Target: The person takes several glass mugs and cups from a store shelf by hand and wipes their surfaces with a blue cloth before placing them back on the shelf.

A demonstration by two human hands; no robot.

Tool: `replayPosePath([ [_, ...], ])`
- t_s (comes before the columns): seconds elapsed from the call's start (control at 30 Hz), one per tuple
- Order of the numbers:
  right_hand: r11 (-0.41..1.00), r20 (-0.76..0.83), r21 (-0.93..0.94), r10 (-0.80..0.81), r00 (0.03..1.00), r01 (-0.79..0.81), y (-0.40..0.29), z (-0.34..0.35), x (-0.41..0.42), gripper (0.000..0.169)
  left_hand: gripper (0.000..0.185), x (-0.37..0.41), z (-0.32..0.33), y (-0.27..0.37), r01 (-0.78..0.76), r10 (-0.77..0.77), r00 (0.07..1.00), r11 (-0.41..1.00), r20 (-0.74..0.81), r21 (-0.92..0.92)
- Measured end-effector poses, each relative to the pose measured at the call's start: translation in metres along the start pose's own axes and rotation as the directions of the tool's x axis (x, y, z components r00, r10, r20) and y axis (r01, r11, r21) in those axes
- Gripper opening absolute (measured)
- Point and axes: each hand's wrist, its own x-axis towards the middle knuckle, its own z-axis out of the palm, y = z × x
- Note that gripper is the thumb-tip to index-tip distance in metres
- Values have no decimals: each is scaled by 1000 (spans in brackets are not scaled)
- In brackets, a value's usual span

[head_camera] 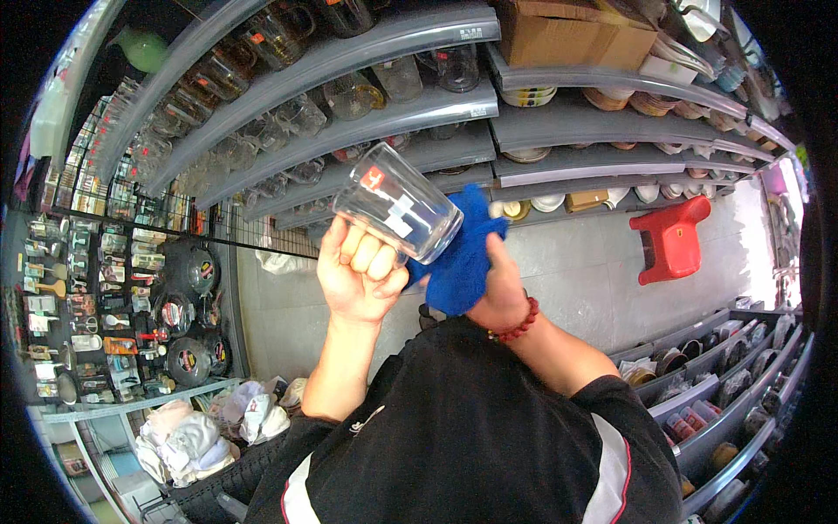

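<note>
A clear glass mug with a red sticker and a whitish label is tilted in front of my chest. My left hand is closed around its handle, most of which the fingers hide. In my right hand is a bunched blue cloth, close against the thick end of the mug. Whether cloth and glass touch I cannot tell. Red beads circle my right wrist.
Grey shelves of glassware rise ahead, with bowls and a cardboard box on the right. A red plastic stool stands on the tiled floor. Pans and utensils hang at left; a low shelf rack is at lower right.
</note>
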Motion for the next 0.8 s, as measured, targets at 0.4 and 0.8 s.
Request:
replayPosePath([
  [0.4, 980, 82, -118, 170, 982, -159, -81, -5, 30, 64, 49, 1, -31, -38, 265, -287, 954, 942, -86, -208],
  [0.8, -444, 378, -883, -486, 788, 150, -33, 30, -14, 64, 52, 7, -13, -63, 96, 222, 822, 853, -524, 512],
])
